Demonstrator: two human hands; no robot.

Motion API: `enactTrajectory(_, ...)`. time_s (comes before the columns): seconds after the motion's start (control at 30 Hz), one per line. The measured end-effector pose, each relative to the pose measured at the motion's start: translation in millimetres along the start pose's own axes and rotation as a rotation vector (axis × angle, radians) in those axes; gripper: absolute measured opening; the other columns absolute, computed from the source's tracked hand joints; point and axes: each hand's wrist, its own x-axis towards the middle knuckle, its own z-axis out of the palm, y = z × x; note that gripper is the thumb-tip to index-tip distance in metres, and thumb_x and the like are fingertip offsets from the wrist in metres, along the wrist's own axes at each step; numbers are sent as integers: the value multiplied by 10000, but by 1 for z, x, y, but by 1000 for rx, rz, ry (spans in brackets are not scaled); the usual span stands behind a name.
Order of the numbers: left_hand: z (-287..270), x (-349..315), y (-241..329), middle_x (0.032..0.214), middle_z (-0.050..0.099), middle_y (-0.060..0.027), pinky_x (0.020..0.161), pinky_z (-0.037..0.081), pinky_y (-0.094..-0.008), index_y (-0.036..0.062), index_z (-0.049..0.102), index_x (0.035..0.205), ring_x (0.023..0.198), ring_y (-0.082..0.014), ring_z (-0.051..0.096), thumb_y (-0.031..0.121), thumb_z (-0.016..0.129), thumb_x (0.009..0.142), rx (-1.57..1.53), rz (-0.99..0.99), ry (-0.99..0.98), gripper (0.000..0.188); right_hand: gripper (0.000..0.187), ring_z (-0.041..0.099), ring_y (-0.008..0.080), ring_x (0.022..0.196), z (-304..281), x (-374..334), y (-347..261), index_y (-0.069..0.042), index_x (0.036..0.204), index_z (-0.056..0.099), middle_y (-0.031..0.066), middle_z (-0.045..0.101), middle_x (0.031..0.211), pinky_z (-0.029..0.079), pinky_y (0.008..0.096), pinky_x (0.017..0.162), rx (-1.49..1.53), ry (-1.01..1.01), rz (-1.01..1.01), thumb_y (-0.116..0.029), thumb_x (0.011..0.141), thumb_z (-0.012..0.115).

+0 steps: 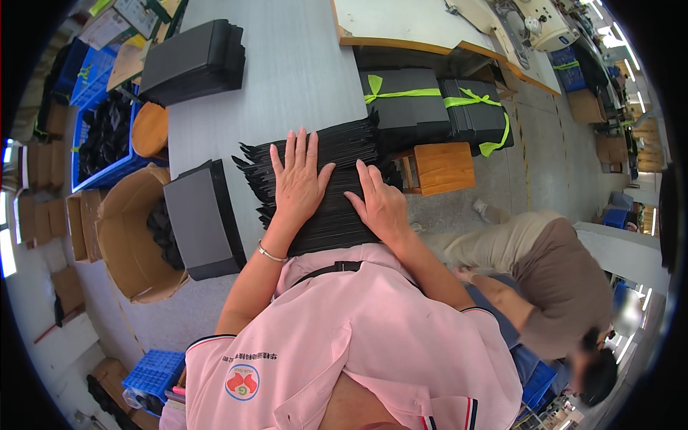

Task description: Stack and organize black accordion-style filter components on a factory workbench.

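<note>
A thick row of thin black sheets [326, 211] lies in front of me, their edges facing up and the ends ragged on the left side. My left hand [297, 179] rests flat on it with the fingers stretched and the thumb apart. Over its right part lies my right hand [381, 206], thumb spread away from the fingers and nothing gripped. What the sheets are for does not show. To the left sits a neat stack of dark grey panels [204, 218], apart from both hands.
On the grey table [287, 64], another stack of dark panels [192, 61] stands at the far left. Bundles tied with green ribbon [408, 107] are at the right, above a wooden stool [444, 168]. A cardboard box [118, 222] stands left; a co-worker [566, 279] bends at the right.
</note>
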Motion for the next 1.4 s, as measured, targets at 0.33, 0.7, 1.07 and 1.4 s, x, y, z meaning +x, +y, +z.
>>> enactTrajectory(0.33,1,2,2,1694,335,-166,1289,83,-583,53,355,1632,1602,-328,235,440,546,1068,-15,6,-4,710,672,627,199,594,7,-1,0,4,1371,610,112,600,1215,521,308,544,-99,18,-8,-439,898,787)
enactTrajectory(0.7,4,1,0,1665,386,-158,1284,86,-600,43,400,1606,1594,-332,253,418,536,1072,31,21,19,666,561,685,236,631,5,0,5,-14,1296,635,161,535,1543,552,313,579,43,-3,45,-390,913,797)
enactTrajectory(1.07,5,2,0,1659,393,-170,1282,91,-606,37,412,1598,1591,-339,258,407,561,1059,12,31,34,670,602,699,243,654,9,-3,5,-6,1346,595,156,601,1463,563,310,584,12,20,7,-368,913,802)
enactTrajectory(1.4,6,2,-1,1661,391,-170,1280,86,-611,37,405,1603,1592,-343,255,414,555,1059,14,29,21,678,836,677,228,611,8,14,-2,-13,1531,456,133,578,1289,547,320,530,-21,-81,96,-487,916,764)
